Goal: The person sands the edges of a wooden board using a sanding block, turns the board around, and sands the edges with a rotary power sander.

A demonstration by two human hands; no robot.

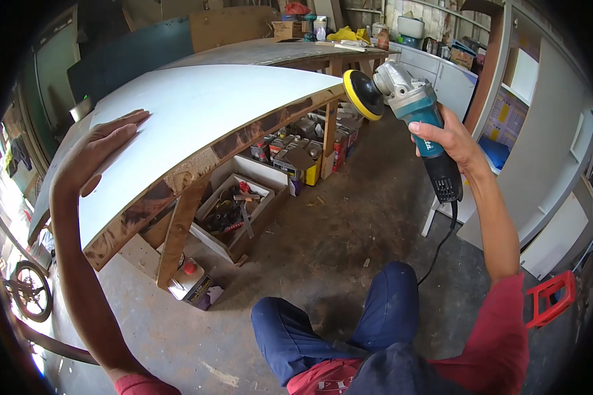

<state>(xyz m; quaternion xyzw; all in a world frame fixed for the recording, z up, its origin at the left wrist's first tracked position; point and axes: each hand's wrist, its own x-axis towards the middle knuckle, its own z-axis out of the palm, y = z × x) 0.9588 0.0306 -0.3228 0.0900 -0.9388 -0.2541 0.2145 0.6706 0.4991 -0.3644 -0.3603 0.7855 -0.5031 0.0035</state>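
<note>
White board (pixel 197 112); sander (pixel 402 105) axis upward-left, disc (pixel 362 94) facing board.

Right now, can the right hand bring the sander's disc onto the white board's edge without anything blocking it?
Probably yes. The right hand holds the angle sander with its yellow-rimmed disc just off the white board at its far corner, open air between them. The left hand lies flat on the board, well away.
</note>
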